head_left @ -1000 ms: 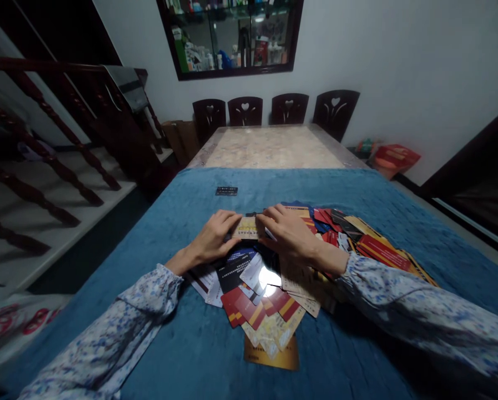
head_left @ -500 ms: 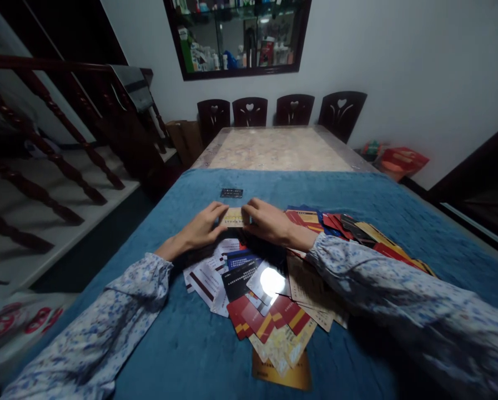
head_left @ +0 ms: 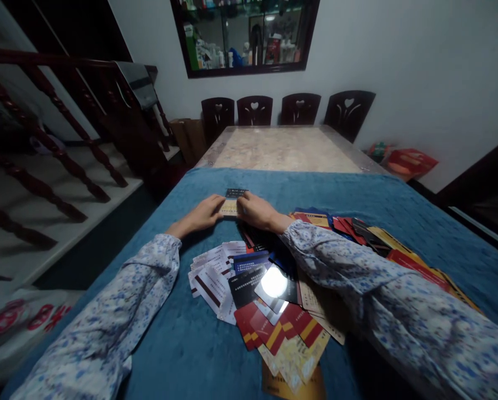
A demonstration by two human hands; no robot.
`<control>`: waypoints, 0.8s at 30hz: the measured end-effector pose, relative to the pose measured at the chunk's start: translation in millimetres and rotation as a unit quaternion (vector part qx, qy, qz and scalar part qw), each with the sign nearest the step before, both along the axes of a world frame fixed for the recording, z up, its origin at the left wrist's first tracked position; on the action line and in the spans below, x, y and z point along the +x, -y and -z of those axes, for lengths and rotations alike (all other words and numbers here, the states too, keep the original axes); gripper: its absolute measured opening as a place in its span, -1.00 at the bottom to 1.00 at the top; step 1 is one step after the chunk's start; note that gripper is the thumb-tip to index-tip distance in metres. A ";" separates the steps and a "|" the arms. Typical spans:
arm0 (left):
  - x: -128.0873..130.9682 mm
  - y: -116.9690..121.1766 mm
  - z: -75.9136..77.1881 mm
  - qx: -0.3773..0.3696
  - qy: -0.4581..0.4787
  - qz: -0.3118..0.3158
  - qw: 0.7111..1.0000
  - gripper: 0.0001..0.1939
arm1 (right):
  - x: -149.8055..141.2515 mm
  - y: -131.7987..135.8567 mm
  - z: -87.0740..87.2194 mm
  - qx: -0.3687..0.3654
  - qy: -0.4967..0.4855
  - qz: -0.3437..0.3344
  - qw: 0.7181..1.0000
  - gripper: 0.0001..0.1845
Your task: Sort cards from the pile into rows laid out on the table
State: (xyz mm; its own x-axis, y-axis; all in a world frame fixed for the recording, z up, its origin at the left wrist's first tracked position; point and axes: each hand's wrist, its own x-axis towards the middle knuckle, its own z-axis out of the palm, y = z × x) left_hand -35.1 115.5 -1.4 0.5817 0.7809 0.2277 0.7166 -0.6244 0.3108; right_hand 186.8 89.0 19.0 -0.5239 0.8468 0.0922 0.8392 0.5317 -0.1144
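Note:
A pale yellow card [head_left: 230,208] is held between my two hands, low over the far part of the blue cloth. My left hand [head_left: 207,212] grips its left end, and my right hand [head_left: 259,211] closes on its right end. Just beyond it lies a black card [head_left: 235,193] with light print. Nearer to me is a fanned spread of cards: white cards [head_left: 211,286] with dark stripes, black cards [head_left: 246,285], red and gold cards [head_left: 269,328] and a gold card [head_left: 292,383]. My right forearm hides part of the spread.
More cards, red, black and yellow [head_left: 365,236], lie in a row at the right. The blue cloth [head_left: 157,333] covers the near table; the bare tabletop [head_left: 277,147] and chairs [head_left: 301,109] are behind. A railing [head_left: 65,128] stands left.
Both hands have moved farther away from me with the pale yellow card, toward the black card, which they now partly cover. The view has shifted slightly.

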 end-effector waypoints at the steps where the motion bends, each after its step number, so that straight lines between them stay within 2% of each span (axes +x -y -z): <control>1: 0.8 -3.5 1.3 -0.002 -0.005 -0.001 1.000 -0.55 | -0.2 -2.6 2.1 0.000 0.002 0.004 1.000 -0.62; 8: 5.5 -22.4 7.0 -0.019 -0.058 -0.008 0.998 -0.73 | 2.5 -16.2 14.4 -0.004 0.003 0.013 1.000 -0.65; 19: 1.1 -35.7 10.2 -0.042 -0.085 -0.002 0.996 -0.56 | 1.3 -17.7 20.6 -0.017 0.009 0.028 0.999 -0.67; 24: 0.1 -37.5 13.2 -0.046 -0.083 -0.013 0.995 -0.56 | 0.5 -16.7 21.5 -0.020 0.012 0.041 0.999 -0.66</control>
